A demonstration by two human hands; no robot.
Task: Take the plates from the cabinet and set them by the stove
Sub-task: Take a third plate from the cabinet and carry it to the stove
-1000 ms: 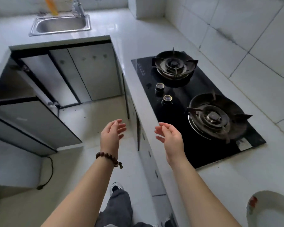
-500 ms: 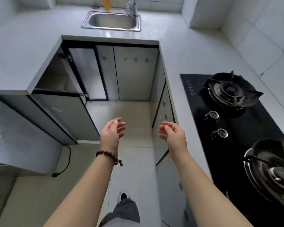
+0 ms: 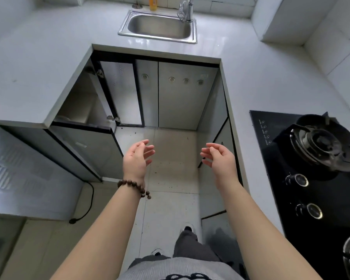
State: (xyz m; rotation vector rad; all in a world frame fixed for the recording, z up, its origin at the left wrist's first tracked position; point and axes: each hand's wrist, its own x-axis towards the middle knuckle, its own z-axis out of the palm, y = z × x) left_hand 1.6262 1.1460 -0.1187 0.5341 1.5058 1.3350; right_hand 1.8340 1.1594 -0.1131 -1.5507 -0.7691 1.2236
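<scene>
My left hand (image 3: pixel 136 158), with a bead bracelet at the wrist, and my right hand (image 3: pixel 220 160) are held out over the floor, palms facing each other, fingers apart and empty. An open cabinet (image 3: pixel 83 106) lies under the left counter, its door (image 3: pixel 119 93) swung out. A pale curved rim, maybe a plate (image 3: pixel 62 118), shows at the cabinet's lower edge; the rest inside is dim. The black two-burner stove (image 3: pixel 303 162) is set in the right counter, to the right of my right hand.
A steel sink (image 3: pixel 159 27) with a tap and an orange bottle (image 3: pixel 153 4) sits at the back. White counters (image 3: pixel 38 67) wrap left, back and right. A white appliance (image 3: pixel 18 178) with a black cable stands at lower left. My legs and shoes are below.
The view has swung left from the stove toward the sink and open cabinet. The plate at the lower right has left the frame. Both hands stay open and empty.
</scene>
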